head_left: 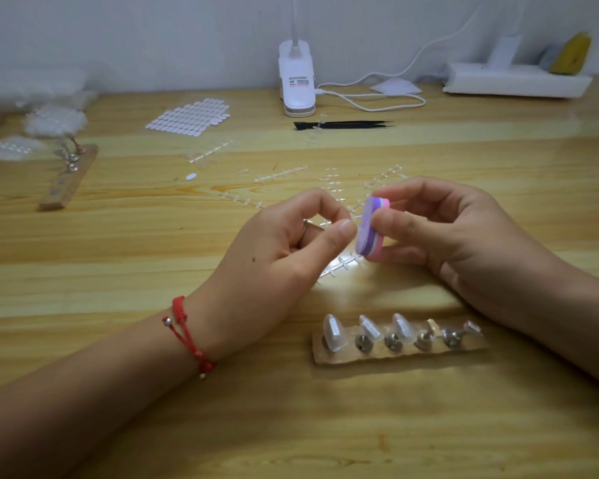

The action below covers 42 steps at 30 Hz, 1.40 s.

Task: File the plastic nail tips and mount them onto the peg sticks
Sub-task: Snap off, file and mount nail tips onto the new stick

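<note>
Filing step: left hand (291,243) pinches thumb to forefinger at the face of the striped buffer block (370,229), which the right hand (446,229) grips above the table.

Nail tip too small to see, likely inside the pinch. To file well: block steady, short light strokes one way, turn the tip not the block, and pinch close so the thin plastic neither flexes nor flicks away. Near peg holder (395,354) sits just before the wrists with three mounted tips (332,331); its two right pegs look unfilled. Glossy pale wood table (325,426) is strewn with clear sprues (281,174). Beyond lie an adhesive tab sheet (191,117), black tweezers (343,125) and a clip lamp (296,84) by a white wall; a second holder (68,178) sits far left.
</note>
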Motion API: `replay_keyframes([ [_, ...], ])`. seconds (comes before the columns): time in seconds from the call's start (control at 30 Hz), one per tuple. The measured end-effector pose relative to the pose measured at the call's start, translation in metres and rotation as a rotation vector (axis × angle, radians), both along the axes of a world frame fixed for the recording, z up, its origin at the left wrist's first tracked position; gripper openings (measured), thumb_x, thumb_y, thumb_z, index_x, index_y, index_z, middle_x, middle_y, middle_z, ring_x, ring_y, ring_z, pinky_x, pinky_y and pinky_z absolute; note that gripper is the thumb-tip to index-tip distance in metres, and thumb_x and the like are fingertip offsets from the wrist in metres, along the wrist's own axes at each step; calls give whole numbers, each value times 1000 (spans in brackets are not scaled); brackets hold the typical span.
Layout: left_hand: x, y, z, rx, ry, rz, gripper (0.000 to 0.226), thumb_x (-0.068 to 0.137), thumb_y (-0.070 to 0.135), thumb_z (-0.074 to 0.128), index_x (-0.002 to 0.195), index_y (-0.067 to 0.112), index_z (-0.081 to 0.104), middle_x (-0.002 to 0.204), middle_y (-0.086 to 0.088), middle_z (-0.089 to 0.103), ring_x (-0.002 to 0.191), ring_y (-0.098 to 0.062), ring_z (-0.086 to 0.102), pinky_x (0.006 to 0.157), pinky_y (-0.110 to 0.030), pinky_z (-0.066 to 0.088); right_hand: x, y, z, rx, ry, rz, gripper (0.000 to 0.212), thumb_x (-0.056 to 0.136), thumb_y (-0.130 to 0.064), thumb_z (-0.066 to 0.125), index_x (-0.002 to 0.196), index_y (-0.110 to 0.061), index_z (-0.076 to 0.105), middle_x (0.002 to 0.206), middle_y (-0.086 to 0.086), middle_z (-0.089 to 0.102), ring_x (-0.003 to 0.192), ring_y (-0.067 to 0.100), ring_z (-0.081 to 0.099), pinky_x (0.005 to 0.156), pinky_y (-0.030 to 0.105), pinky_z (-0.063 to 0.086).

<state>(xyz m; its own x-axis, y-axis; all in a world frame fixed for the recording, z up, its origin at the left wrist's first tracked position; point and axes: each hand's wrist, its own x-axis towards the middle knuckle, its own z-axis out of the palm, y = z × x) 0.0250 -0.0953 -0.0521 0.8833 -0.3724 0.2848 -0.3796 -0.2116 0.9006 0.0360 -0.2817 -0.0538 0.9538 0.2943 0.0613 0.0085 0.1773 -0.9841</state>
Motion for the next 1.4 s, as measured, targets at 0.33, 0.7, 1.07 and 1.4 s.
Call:
replay_keyframes([
  [0.33, 0, -1, 0, -15, -13, 38, 16, 92, 22, 55, 81, 10, 54, 42, 12, 26, 39, -5, 20, 40, -14, 20, 0, 0, 1, -51, 4, 74, 25, 55, -24, 82, 80, -20, 78, 78, 2, 73, 70, 15, 71, 62, 23, 57],
  [0.7, 1, 0, 1, -30, 34, 7, 16, 89, 21, 53, 80, 8, 55, 43, 12, 26, 39, -4, 20, 40, -14, 20, 0, 1, 0, -13, -22, -5, 22, 54, -25, 80, 75, -20, 77, 74, 0, 72, 67, 12, 71, 59, 21, 56],
  [1.07, -2, -2, 1, -21, -10, -1, 17, 91, 21, 57, 79, 10, 56, 43, 12, 26, 38, -4, 20, 40, -12, 20, 4, -1, 2, 43, 48, 12, 21, 54, -23, 79, 74, -19, 78, 73, 0, 72, 66, 13, 71, 59, 21, 56],
  [1.4, 6, 2, 2, -97, 132, 47, 16, 86, 23, 57, 80, 9, 57, 46, 5, 25, 41, -8, 18, 39, -15, 20, 0, 0, 1, -43, 30, 37, 25, 54, -24, 81, 78, -20, 78, 76, 0, 72, 67, 13, 71, 60, 21, 57],
])
